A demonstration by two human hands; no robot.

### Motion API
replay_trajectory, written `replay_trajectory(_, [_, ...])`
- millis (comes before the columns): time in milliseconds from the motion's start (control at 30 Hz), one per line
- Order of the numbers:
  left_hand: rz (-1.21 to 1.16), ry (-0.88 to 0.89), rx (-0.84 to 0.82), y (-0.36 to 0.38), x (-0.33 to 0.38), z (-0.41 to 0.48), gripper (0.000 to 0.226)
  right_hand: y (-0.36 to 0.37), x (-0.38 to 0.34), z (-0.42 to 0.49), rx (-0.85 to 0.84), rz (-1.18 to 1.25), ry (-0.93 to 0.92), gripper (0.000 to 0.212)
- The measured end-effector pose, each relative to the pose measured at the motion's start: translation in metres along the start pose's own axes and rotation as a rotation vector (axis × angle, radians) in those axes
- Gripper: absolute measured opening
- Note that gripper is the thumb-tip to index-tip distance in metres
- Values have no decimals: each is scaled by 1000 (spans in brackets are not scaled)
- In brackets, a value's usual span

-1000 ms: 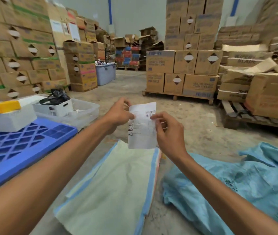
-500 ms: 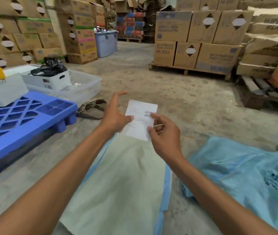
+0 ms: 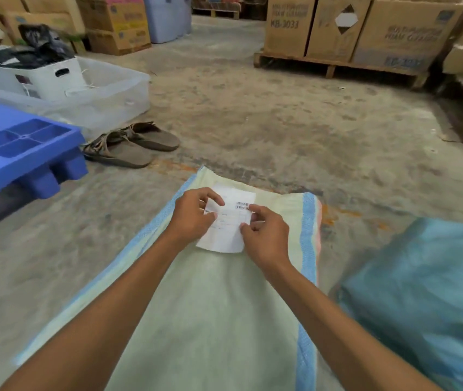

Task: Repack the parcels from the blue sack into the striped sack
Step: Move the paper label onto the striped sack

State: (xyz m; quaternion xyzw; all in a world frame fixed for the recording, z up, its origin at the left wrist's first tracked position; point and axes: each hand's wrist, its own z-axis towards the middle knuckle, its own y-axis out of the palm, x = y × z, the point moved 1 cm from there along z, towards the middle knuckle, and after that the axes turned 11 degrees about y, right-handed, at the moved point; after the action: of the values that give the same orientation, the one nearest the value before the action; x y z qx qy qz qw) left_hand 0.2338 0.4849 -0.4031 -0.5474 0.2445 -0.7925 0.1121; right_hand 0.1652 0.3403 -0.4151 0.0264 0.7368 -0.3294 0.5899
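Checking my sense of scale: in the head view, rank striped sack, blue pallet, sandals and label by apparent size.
1. striped sack
2. blue pallet, cut off by the frame
3. sandals and label look alike; unranked

Woven sacks and paper on rough concrete
Matt woven striped sack (image 3: 210, 306); faintly shiny blue sack (image 3: 422, 292); thin white paper label (image 3: 224, 235); glossy blue plastic pallet (image 3: 21, 153); cardboard boxes (image 3: 394, 32)

Arms outstretched, left hand (image 3: 193, 217) and right hand (image 3: 267, 235) pinch one paper slip (image 3: 223, 239).
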Motion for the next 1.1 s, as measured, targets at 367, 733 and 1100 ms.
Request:
replay_trajectory(367, [363,170,-233,42,-55,-10,42,10,50,-11,-42,-523,-86,45])
replay_trajectory(733, [850,286,-971,13,-75,12,115,6,84,29,-416,-905,-344,109])
replay_trajectory(1100, [1246,49,-910,35,29,-14,129,-76,-10,22,-532,-1161,-283,91])
